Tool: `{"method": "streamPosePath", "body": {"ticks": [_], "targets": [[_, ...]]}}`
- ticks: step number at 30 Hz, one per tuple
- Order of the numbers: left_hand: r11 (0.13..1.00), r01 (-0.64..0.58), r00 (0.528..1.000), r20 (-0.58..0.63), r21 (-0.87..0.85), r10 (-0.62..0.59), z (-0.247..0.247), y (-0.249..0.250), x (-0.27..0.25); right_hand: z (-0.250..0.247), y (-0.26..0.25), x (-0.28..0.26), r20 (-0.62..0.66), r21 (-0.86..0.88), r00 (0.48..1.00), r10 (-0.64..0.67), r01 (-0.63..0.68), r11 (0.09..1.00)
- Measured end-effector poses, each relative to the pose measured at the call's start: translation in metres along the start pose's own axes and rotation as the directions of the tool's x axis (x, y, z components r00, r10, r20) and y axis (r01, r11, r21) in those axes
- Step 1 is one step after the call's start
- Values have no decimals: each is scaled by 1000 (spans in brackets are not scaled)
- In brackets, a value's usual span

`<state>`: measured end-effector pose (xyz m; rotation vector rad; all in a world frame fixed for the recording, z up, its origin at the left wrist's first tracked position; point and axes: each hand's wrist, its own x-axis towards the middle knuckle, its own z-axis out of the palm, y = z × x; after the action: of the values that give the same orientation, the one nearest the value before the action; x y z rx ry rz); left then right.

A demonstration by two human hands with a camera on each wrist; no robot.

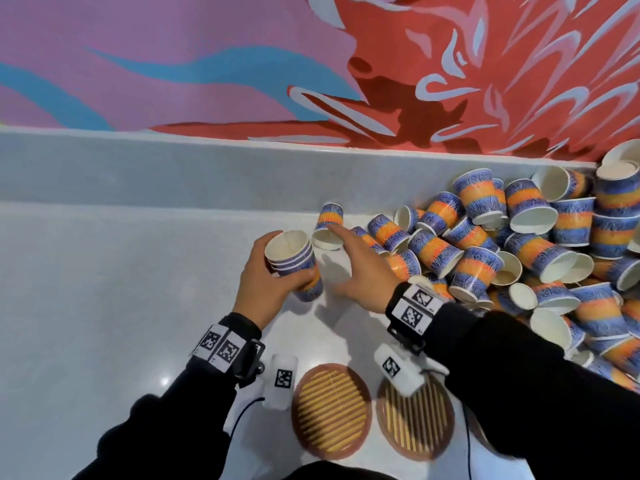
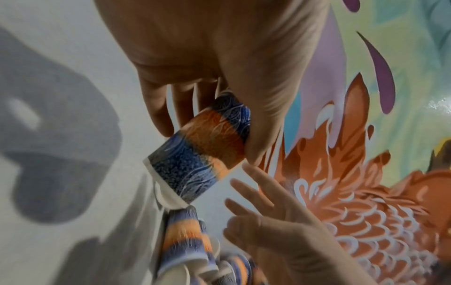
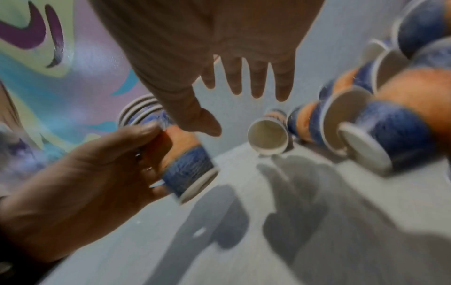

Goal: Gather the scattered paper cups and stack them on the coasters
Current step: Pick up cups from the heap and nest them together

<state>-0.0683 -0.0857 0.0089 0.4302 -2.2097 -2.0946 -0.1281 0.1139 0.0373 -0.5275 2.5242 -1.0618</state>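
My left hand [image 1: 273, 271] grips a nested stack of blue-and-orange paper cups [image 1: 294, 261], tilted with the mouths up and left; the same stack [image 2: 200, 154] fills the left wrist view and shows as the stack [image 3: 180, 154] in the right wrist view. My right hand [image 1: 360, 261] is open with fingers spread above the counter, reaching toward a single cup [image 1: 328, 227] lying on its side; whether a fingertip touches it I cannot tell. That cup [image 3: 268, 135] lies mouth toward the right wrist camera. Two round striped coasters [image 1: 330, 410] [image 1: 420, 424] lie near me, bare.
A big heap of several blue-and-orange cups [image 1: 519, 247] covers the right of the grey counter [image 1: 104, 271], reaching the raised back ledge [image 1: 173, 168]. A painted wall [image 1: 207, 64] rises behind. My right sleeve [image 1: 519, 375] partly covers the right coaster.
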Motion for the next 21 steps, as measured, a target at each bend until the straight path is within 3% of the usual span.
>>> {"method": "streamPosePath", "body": {"ticks": [3, 7, 11, 15, 17, 18, 19, 21], "targets": [[999, 30, 999, -29, -39, -31, -20, -3, 12, -20, 2, 51, 9, -410, 997, -74, 71, 909], [988, 80, 997, 1, -133, -80, -33, -11, 14, -21, -4, 103, 149, -715, 989, -2, 109, 691], [970, 158, 987, 58, -185, -150, -42, -17, 13, -9, 4, 136, 261, -857, 960, 96, 185, 481], [967, 190, 980, 85, -171, -178, -53, -13, 17, -7, 0, 147, 345, -874, 938, 28, 310, 375], [970, 181, 982, 87, -163, -168, -58, -9, 17, -13, -10, 145, 337, -849, 941, -21, 314, 424], [974, 169, 984, 90, -152, -156, -60, -7, 16, -17, -17, 141, 309, -815, 950, -46, 290, 501], [978, 155, 985, 97, -138, -143, -63, -5, 14, -23, -24, 133, 259, -741, 963, -69, 244, 626], [988, 129, 985, 127, -86, -118, -67, -3, 8, -36, -35, 110, 86, -426, 993, -77, 107, 898]]}}
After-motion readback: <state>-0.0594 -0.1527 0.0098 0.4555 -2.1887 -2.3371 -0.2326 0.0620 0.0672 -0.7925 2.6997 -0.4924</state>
